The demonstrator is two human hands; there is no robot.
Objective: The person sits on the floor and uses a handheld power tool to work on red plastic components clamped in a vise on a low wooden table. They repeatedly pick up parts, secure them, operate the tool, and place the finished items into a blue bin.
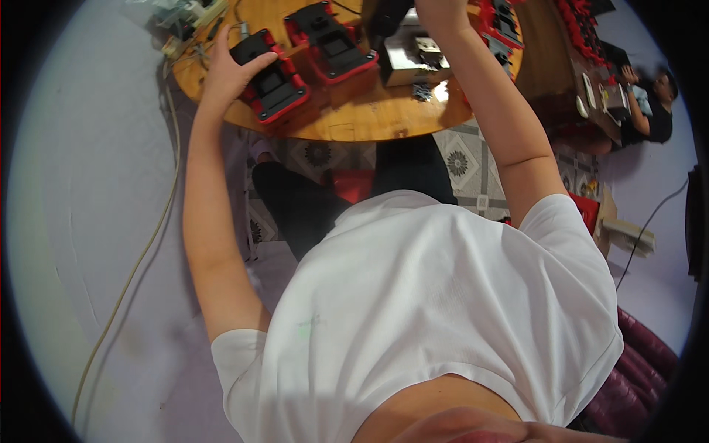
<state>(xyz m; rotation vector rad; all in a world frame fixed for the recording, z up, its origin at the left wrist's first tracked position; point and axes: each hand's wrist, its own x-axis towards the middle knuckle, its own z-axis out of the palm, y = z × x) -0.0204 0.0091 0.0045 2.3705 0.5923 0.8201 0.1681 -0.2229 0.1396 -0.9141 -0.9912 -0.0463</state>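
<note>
My left hand (227, 68) grips the left end of a red and black plastic device (277, 85), thumb laid over its black top. The device rests on a round wooden table (369, 118). A second red and black device (334, 46) lies just to its right. My right hand (437, 10) reaches over the table at the frame's top edge, beside a dark object (385, 18) and above a grey metal box (413, 63). Most of that hand is cut off, so its grip cannot be made out.
More red and black parts (502, 22) sit at the table's right and on a bench (583, 29) beyond. Another person (646, 103) works at far right. A pale cable (148, 244) runs along the floor at left. A red stool (354, 184) stands under the table.
</note>
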